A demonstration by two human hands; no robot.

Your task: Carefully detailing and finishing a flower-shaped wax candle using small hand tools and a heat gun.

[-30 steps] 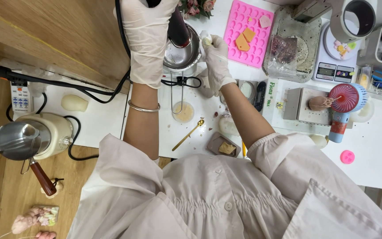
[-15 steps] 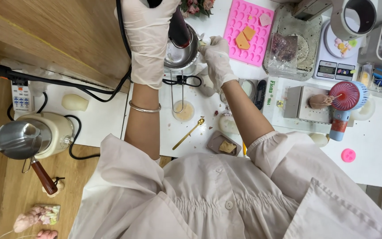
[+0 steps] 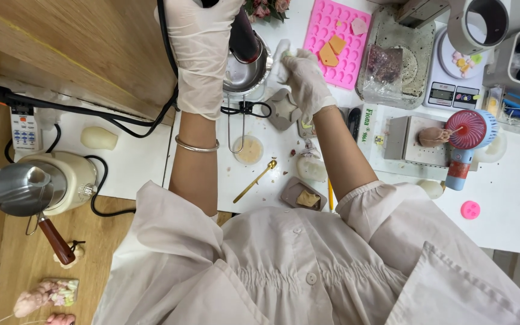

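Centrally, 1 dark-barrelled corded heat tool [image 3: 245,37] is clenched in the gloved left hand [image 3: 203,54], fingers fully wrapped, nozzle over the small steel melting pot [image 3: 248,69] at the white worktable's [image 3: 513,198] far edge. Gloved right hand [image 3: 305,81] pinches 1 small pale lump [image 3: 284,57] beside the pot. Judged risk: heat or splashed wax on that nearby glove; the black cable [image 3: 121,120] could snag.

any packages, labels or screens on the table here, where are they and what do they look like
Kitchen scale: top right; white, small grey display, coloured buttons.
Clear plastic bag: in a clear tray beside the pink mould; dark contents.
White label strip: right of the right hand; green print.
Power strip: far left; white, buttoned.
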